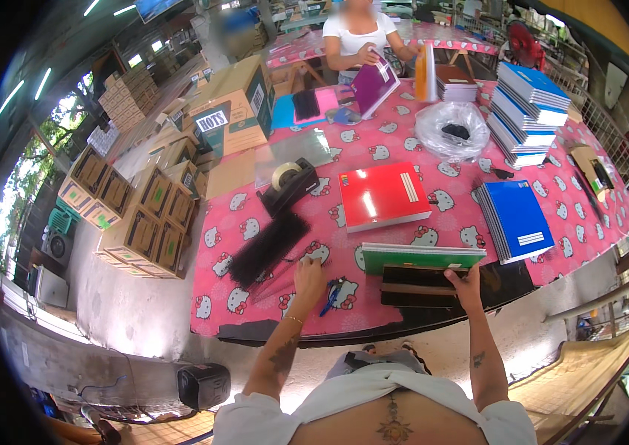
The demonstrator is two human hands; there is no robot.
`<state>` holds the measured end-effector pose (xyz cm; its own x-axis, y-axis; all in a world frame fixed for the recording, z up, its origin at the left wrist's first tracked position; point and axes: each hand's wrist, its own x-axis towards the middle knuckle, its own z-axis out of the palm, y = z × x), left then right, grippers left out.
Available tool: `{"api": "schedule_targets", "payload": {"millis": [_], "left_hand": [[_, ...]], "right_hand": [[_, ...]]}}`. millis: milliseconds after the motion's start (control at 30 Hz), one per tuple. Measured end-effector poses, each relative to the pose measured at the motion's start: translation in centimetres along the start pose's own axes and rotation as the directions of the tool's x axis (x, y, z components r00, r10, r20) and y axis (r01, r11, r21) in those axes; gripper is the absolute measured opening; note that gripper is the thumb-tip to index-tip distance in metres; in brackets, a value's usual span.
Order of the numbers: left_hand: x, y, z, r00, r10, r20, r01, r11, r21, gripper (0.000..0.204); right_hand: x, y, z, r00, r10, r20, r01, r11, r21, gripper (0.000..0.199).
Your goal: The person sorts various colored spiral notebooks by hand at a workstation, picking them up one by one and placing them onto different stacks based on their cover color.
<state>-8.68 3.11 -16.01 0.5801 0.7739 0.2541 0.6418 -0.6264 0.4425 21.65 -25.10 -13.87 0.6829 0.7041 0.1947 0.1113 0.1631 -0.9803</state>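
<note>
A green notebook stands on its edge at a black wooden block by the table's front edge. My right hand grips the notebook's right end, thumb toward me. My left hand is low over the table with curled fingers, beside a bundle of thin black strands; whatever it may pinch is too small to make out. Blue-handled pliers or cutters lie between my hands. Beyond the green notebook is a stack of red notebooks, with blue notebooks to its right.
A black tape dispenser stands behind the strands. Tall blue-and-white notebook stacks and a clear plastic bag roll sit farther back. Across the table, a person holds a purple notebook. Cardboard boxes are piled at left.
</note>
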Motion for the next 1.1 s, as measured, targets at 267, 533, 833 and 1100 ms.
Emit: {"api": "schedule_targets", "payload": {"millis": [267,533,833,1100], "left_hand": [[1.1,7.7,-8.8,0.94,0.206,-0.271,-0.247,0.961,-0.127,0.02],[-0.2,13.0,-9.4,0.958,0.184,-0.219,-0.275,0.805,-0.525,0.02],[0.7,12.9,-7.7,0.928,0.147,-0.343,-0.327,0.762,-0.558,0.021],[2.1,11.7,-8.1,0.877,0.32,-0.357,-0.435,0.844,-0.312,0.027]], "right_hand": [[-1.0,-17.3,10.6,0.742,-0.534,0.405,0.631,0.354,-0.69,0.051],[4.2,-11.2,15.9,0.829,-0.366,0.424,0.559,0.513,-0.651,0.018],[4.6,-11.9,16.0,0.751,-0.501,0.429,0.647,0.43,-0.63,0.011],[4.6,-13.0,15.8,0.829,-0.333,0.45,0.558,0.548,-0.623,0.013]]}}
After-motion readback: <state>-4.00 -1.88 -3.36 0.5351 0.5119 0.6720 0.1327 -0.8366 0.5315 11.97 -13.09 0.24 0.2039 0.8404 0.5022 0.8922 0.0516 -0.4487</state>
